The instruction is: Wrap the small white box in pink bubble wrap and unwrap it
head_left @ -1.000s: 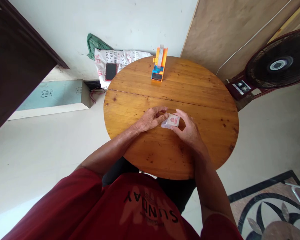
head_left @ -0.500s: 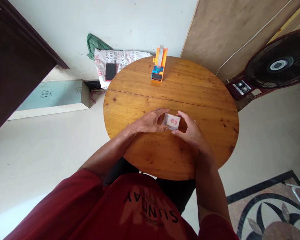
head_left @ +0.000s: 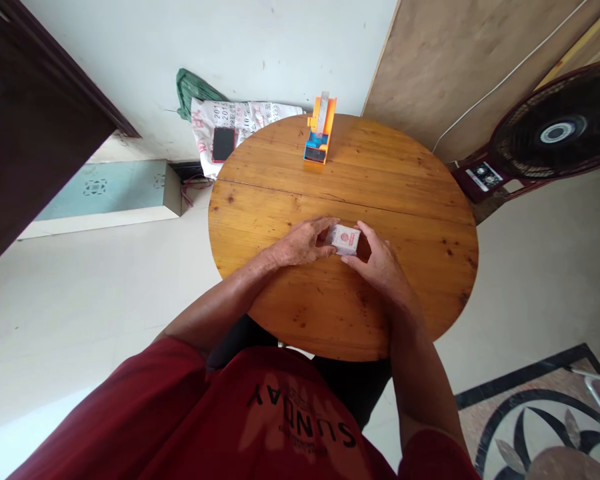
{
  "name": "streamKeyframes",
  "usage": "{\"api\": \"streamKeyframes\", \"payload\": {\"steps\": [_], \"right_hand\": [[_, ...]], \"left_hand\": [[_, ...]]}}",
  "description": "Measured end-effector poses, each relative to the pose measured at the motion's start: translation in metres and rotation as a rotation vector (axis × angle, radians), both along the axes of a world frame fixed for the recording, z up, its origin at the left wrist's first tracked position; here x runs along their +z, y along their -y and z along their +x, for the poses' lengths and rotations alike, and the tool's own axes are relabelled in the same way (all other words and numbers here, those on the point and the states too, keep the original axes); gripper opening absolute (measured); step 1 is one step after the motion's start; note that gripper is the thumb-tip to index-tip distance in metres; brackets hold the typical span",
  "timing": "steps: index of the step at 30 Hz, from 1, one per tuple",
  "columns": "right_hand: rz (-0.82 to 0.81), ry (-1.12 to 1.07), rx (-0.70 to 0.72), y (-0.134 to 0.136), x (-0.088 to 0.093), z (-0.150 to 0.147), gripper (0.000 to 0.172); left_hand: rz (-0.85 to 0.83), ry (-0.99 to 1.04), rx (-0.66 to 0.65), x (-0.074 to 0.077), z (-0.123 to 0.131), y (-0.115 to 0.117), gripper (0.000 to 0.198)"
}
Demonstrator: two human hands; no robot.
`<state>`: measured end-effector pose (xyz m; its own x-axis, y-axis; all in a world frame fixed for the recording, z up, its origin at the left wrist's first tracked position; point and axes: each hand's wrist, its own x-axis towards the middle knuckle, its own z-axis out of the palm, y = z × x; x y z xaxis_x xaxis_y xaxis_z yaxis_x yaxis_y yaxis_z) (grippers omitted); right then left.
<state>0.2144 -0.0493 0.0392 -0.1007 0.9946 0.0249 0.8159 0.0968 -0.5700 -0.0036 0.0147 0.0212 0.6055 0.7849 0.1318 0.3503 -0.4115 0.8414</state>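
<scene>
A small pale box [head_left: 345, 239] with red print on its top is held between my two hands, over the middle of the round wooden table [head_left: 305, 313]. My left hand [head_left: 307, 241] grips its left end, thumb on the near side and fingers on the far side. At the right end, the thumb and fingertips of my right hand [head_left: 379, 261] close on the box's near and far edges. Whether the box's underside touches the wood is hidden.
An orange and blue tape dispenser [head_left: 320, 133] stands at the table's far edge. Behind the table's left edge, a black phone [head_left: 223, 143] lies on a printed white sack [head_left: 203, 120]. To the right stands a dark red fan [head_left: 555, 130]. A pale blue box-like unit [head_left: 105, 190] is on the left.
Both hands stay around the box. The box's top is tilted slightly differently, and the left thumb has drawn back a little. The rest of the scene looks the same.
</scene>
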Motion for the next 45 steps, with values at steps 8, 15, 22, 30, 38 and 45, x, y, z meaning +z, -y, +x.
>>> {"api": "streamKeyframes", "payload": {"steps": [8, 15, 22, 30, 38, 45], "right_hand": [[0.043, -0.006, 0.004, 0.002, 0.005, 0.004, 0.074], [0.059, 0.005, 0.031, 0.001, 0.006, -0.003, 0.063], [0.087, -0.026, 0.058, 0.000, 0.006, -0.003, 0.056], [0.064, -0.031, 0.042, -0.001, 0.004, -0.004, 0.056], [0.022, -0.017, 0.025, 0.000, 0.003, 0.002, 0.072], [0.000, 0.017, 0.009, 0.002, 0.004, 0.010, 0.075]], "left_hand": [[0.028, -0.031, -0.013, 0.006, -0.006, -0.001, 0.072], [0.111, 0.044, -0.080, 0.001, -0.003, -0.001, 0.060], [0.127, 0.071, -0.138, 0.005, -0.002, -0.001, 0.046], [0.208, -0.086, -0.117, 0.007, -0.002, 0.001, 0.040], [0.169, -0.063, -0.090, 0.009, -0.004, 0.003, 0.066], [0.046, -0.172, -0.056, 0.015, -0.010, 0.000, 0.078]]}}
